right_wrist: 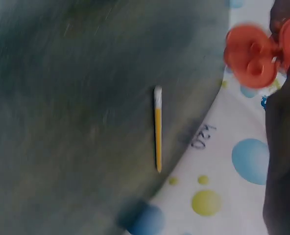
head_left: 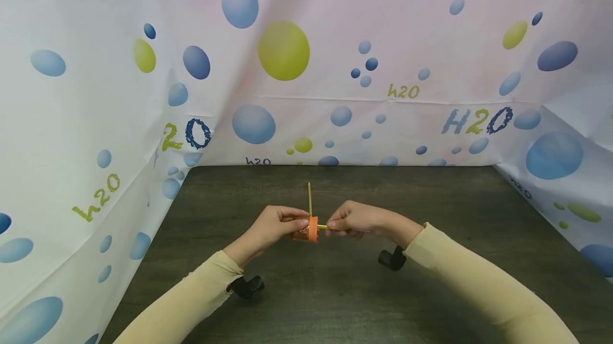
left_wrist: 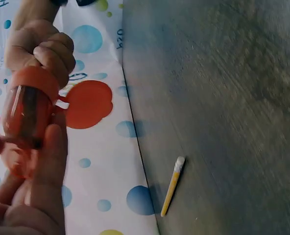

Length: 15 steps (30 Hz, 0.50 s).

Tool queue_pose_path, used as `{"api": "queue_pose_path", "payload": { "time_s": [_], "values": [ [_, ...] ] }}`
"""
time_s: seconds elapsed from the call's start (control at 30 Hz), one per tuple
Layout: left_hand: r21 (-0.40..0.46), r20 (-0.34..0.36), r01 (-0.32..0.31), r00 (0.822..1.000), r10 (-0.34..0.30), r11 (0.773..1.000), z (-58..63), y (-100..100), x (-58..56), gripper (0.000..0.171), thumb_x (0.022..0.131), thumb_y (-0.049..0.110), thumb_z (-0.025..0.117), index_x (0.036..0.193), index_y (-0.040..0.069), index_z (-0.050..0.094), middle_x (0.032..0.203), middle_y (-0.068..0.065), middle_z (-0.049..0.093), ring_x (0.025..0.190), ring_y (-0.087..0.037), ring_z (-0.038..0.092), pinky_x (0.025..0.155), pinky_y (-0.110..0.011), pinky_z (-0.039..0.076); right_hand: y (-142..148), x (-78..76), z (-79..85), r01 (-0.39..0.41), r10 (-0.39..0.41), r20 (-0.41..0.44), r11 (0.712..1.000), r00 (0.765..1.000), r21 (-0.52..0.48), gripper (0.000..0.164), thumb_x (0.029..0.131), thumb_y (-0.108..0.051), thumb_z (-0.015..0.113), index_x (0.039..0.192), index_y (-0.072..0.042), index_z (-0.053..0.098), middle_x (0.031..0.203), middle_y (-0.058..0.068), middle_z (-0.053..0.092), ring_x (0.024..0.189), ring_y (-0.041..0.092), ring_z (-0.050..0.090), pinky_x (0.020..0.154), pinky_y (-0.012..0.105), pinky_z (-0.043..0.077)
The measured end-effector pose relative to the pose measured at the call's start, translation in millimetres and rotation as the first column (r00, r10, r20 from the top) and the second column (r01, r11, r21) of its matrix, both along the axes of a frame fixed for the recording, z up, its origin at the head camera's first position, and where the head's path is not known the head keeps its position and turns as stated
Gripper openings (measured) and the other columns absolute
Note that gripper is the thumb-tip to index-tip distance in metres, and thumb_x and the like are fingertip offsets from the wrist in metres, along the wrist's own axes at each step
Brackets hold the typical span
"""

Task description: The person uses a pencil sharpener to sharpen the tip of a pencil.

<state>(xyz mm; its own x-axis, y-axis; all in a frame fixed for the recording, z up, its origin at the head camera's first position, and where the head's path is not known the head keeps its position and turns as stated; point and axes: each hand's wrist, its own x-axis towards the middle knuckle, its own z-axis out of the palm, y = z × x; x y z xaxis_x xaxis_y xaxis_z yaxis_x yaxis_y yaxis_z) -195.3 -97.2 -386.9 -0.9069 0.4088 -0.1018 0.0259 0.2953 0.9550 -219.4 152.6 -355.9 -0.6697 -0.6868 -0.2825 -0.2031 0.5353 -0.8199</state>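
My left hand [head_left: 274, 225] grips a pencil sharpener [head_left: 313, 230] with an orange cap and a see-through orange body. Its round flip lid [left_wrist: 89, 104] stands swung out to the side in the left wrist view. From the right, my right hand [head_left: 360, 220] pinches a thin yellow pencil [head_left: 322, 227], whose far end meets the cap. Most of that pencil is hidden by the fingers. In the right wrist view the lid [right_wrist: 251, 56] shows its inner face, beside a cap with a dark hole.
A second yellow pencil [head_left: 309, 198] with a whitish end lies on the dark table [head_left: 230, 189] beyond the hands. A white sheet [head_left: 335, 67] printed with blue and green dots rises behind and at both sides. Black wrist mounts [head_left: 392, 259] hang below the sleeves.
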Motion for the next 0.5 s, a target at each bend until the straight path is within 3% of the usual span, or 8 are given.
{"api": "queue_pose_path", "payload": {
  "time_s": [0.1,0.17,0.2,0.27,0.33,0.37,0.43,0.5],
  "values": [
    [-0.001,0.059,-0.046,0.997,0.046,0.999,-1.3,-2,-2.5,0.039,0.101,0.025,0.067,0.130,-0.001,0.069,0.125,-0.020,0.073,0.100,-0.018,0.074,0.091,-0.041,0.064,0,-1.6,1.3,-0.060,0.069,-0.171,0.997,0.983,0.054,0.033,0.108,-0.018,0.051,0.113,0.006,0.073,0.067,0.005,0.064,0.050,0.003,0.042,0.049,0.021,0.036],
    [0.018,0.118,-0.074,0.990,0.071,0.997,-3.0,-4,-5.1,0.040,0.102,0.026,0.065,0.133,-0.001,0.067,0.125,-0.018,0.073,0.094,-0.012,0.074,0.093,-0.043,0.063,0,2.2,0.2,-0.065,0.120,-0.468,0.989,0.875,0.132,0.030,0.106,-0.021,0.057,0.117,0.002,0.073,0.079,0.007,0.072,0.057,0.002,0.053,0.053,0.019,0.044],
    [0.036,0.151,-0.086,0.985,0.079,0.996,-3.8,-5,-6.5,0.041,0.103,0.026,0.064,0.134,-0.001,0.066,0.124,-0.017,0.073,0.092,-0.010,0.074,0.095,-0.043,0.063,0,4.9,-0.8,-0.049,0.143,-0.619,0.985,0.772,0.167,0.028,0.103,-0.022,0.062,0.117,0.000,0.073,0.084,0.008,0.074,0.061,0.003,0.057,0.056,0.019,0.047],
    [0.076,0.209,-0.096,0.975,0.078,0.992,-5.1,-8,-9.2,0.043,0.104,0.025,0.062,0.137,-0.002,0.063,0.120,-0.013,0.075,0.089,-0.006,0.073,0.096,-0.042,0.063,3,9.1,-5.0,0.012,0.175,-0.842,0.978,0.510,0.210,0.027,0.096,-0.024,0.072,0.115,-0.005,0.074,0.088,0.004,0.074,0.067,0.005,0.061,0.060,0.020,0.052],
    [0.125,0.258,-0.099,0.964,0.064,0.987,-5.7,-9,-10.9,0.044,0.105,0.023,0.060,0.140,-0.004,0.060,0.112,-0.006,0.078,0.086,-0.004,0.074,0.094,-0.036,0.063,5,12.6,-9.7,0.055,0.195,-0.950,0.975,0.242,0.214,0.029,0.087,-0.025,0.081,0.110,-0.009,0.074,0.088,0.000,0.073,0.072,0.009,0.065,0.064,0.024,0.056],
    [0.149,0.276,-0.097,0.960,0.052,0.984,-6.2,-10,-11.3,0.045,0.105,0.023,0.059,0.141,-0.005,0.058,0.107,-0.003,0.078,0.085,-0.003,0.074,0.093,-0.034,0.064,7,13.6,-12.3,0.060,0.203,-0.970,0.975,0.133,0.212,0.031,0.083,-0.025,0.085,0.109,-0.010,0.074,0.088,-0.001,0.072,0.074,0.011,0.066,0.067,0.025,0.057],
    [0.195,0.309,-0.091,0.951,0.027,0.977,-6.5,-10,-11.4,0.047,0.106,0.022,0.058,0.142,-0.007,0.055,0.100,0.004,0.078,0.084,-0.002,0.074,0.088,-0.027,0.064,9,13.9,-18.5,0.055,0.229,-0.973,0.972,-0.023,0.227,0.039,0.077,-0.021,0.090,0.110,-0.010,0.073,0.088,-0.002,0.071,0.077,0.011,0.066,0.069,0.024,0.059],
    [0.225,0.330,-0.082,0.944,0.004,0.971,-6.3,-10,-10.5,0.048,0.107,0.022,0.057,0.143,-0.009,0.053,0.095,0.007,0.077,0.083,-0.002,0.074,0.083,-0.022,0.064,10,14.6,-23.1,0.042,0.257,-0.959,0.966,-0.116,0.254,0.045,0.072,-0.015,0.092,0.113,-0.009,0.073,0.088,-0.002,0.069,0.077,0.010,0.065,0.068,0.022,0.058]
  ]
}}
